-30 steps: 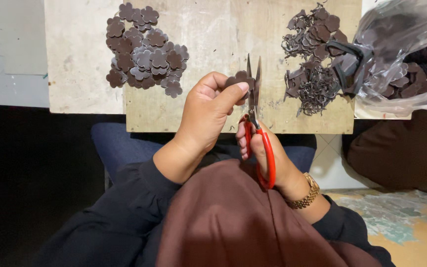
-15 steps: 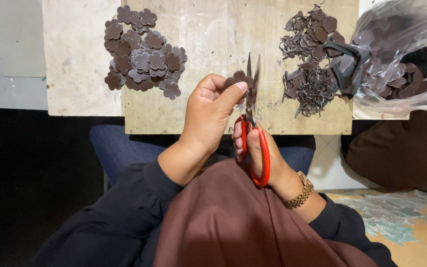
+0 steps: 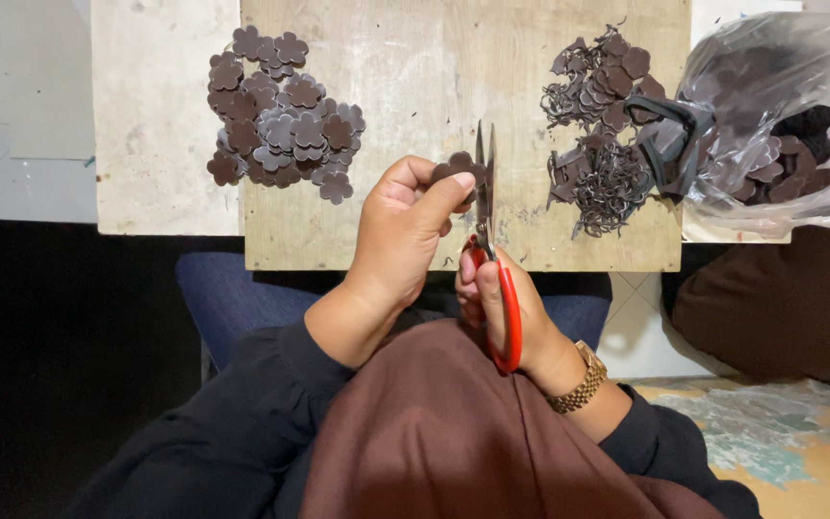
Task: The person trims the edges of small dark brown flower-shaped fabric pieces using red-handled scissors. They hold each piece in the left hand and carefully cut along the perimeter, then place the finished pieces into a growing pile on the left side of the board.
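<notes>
Head view: left hand (image 3: 401, 226) pinches flower cutout (image 3: 457, 169); right hand (image 3: 506, 312) grips scissors (image 3: 489, 231)

One head-worn camera looks steeply down from above the person's lap, facing forward over the bench (image 3: 453, 58). It sits close: the left hand (image 3: 405, 226) and right hand (image 3: 506, 303) fill mid-frame, the bench's far edge cut off at top.

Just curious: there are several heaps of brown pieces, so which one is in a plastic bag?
The far-right heap, inside the clear bag; the other two heaps lie loose on the board.
</notes>
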